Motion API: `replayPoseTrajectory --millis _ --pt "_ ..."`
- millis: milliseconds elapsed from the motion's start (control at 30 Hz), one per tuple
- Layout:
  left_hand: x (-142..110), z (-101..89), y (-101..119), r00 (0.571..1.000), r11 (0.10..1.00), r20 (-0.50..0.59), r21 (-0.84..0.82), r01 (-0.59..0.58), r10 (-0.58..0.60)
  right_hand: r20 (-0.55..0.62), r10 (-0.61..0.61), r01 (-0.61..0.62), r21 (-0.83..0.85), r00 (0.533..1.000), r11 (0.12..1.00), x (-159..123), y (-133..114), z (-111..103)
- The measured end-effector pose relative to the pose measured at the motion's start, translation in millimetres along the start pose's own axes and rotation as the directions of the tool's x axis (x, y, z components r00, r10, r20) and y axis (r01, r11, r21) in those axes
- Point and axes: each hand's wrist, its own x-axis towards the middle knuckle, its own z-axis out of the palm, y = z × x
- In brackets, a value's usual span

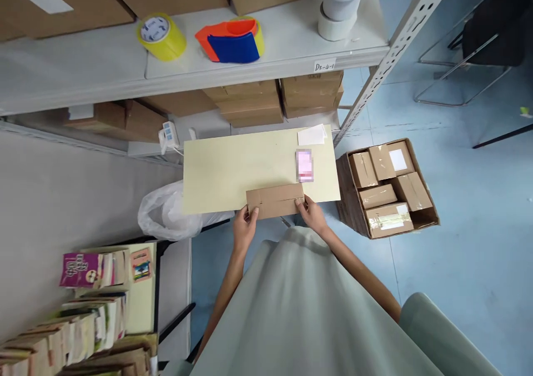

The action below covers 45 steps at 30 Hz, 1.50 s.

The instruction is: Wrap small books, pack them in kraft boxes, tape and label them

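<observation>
A flat brown cardboard box (pixel 275 200) spans the space between my hands at the front edge of the pale yellow table (pixel 233 165). My left hand (pixel 245 229) grips its left end, thumb on top and fingers underneath. At the right end, my right hand (pixel 311 214) pinches the cardboard the same way. Just beyond the box lies a small pink item (pixel 305 165), its surface blurred. White paper slips (pixel 312 135) rest near the table's far right corner.
Right of the table, a large carton (pixel 350 204) holds several small boxes. A shelf (pixel 283 45) above carries yellow tape (pixel 161 36), an orange and blue tape dispenser (pixel 231 41) and white rolls (pixel 339 9). A plastic bag (pixel 166 212) and stacked books (pixel 95 315) are on the left.
</observation>
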Motion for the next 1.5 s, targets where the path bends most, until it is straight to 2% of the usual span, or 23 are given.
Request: replayPoseTrajectory --millis 100,200,333,433,533,633,767,900,1000,1133,1267,1400,1500 --pt "-31 6.2 -10 1.0 0.998 -0.021 -0.06 -0.014 0.012 -0.032 0.009 -0.008 0.017 0.999 1.0 -30 12 -17" --pt "-63 23.1 -21 0.999 0.997 -0.03 -0.074 -0.03 0.027 -0.071 0.015 -0.014 0.02 0.997 1.0 -69 27 -35" --pt "-102 53.8 -25 0.995 0.999 0.096 -0.046 -0.022 0.026 -0.154 0.08 -0.076 0.029 0.985 0.997 -127 56 -63" --pt "-125 76.0 -21 0.976 0.999 0.215 -0.028 -0.035 0.04 -0.216 0.129 -0.126 0.03 0.968 0.992 -164 80 -87" --pt "-143 97.2 -14 0.949 0.996 0.303 -0.021 -0.086 0.088 -0.256 0.168 -0.164 0.037 0.952 0.986 -189 101 -110" --pt "-155 119.2 -5 0.926 0.991 0.355 -0.013 -0.133 0.129 -0.312 0.176 -0.156 0.089 0.934 0.984 -201 117 -130" --pt "-162 152.6 12 0.9 0.99 0.417 0.008 -0.144 0.128 -0.354 0.2 -0.152 0.16 0.914 0.975 -202 139 -157" --pt "-161 196.6 41 0.859 0.991 0.501 0.022 -0.132 0.103 -0.404 0.238 -0.183 0.171 0.883 0.968 -195 171 -192" --pt "-159 241.6 71 0.833 0.993 0.547 0.024 -0.119 0.086 -0.438 0.237 -0.174 0.18 0.867 0.968 -187 200 -229" --pt "-153 314.1 112 0.811 0.996 0.582 0.021 -0.091 0.061 -0.478 0.228 -0.183 0.139 0.848 0.973 -166 236 -292" --pt "-143 377.8 144 0.817 0.991 0.575 0.072 -0.111 0.049 -0.505 0.166 -0.154 0.065 0.847 0.986 -133 261 -354" --pt "-132 415.5 165 0.83 0.989 0.556 0.089 -0.119 0.05 -0.51 0.093 -0.081 0.045 0.855 0.996 -98 274 -398" --pt "-123 433.9 173 0.835 0.992 0.549 0.075 -0.1 0.043 -0.518 0.065 -0.046 0.049 0.853 0.998 -74 285 -415"
